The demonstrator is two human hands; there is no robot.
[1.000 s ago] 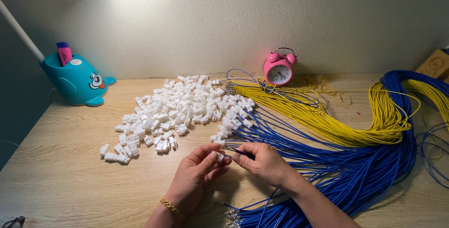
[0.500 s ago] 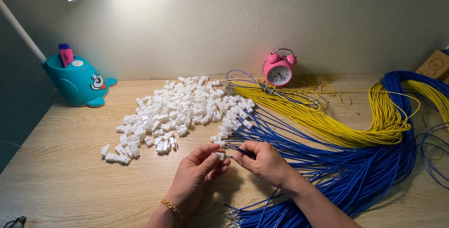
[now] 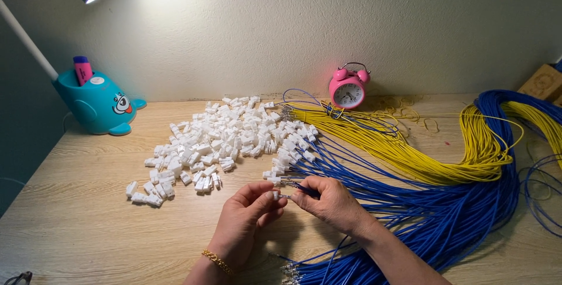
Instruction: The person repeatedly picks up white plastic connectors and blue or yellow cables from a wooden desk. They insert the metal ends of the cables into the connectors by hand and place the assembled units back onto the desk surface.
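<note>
Head | hands [image 3: 285, 198] pinch white connector [image 3: 275, 195], blue wire [image 3: 306, 189]

A small white plastic connector [image 3: 275, 194] is pinched at the fingertips, just above the table. The blue wire [image 3: 305, 189] points its metal tip to it, almost horizontal, and its length runs back into the blue bundle [image 3: 445, 215].

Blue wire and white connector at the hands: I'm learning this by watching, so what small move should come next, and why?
Probably push the blue wire tip into the white connector. The left hand pinches the connector, the right hand holds the wire end level with it, and the metal tip sits just at its opening, seemingly not seated.
</note>
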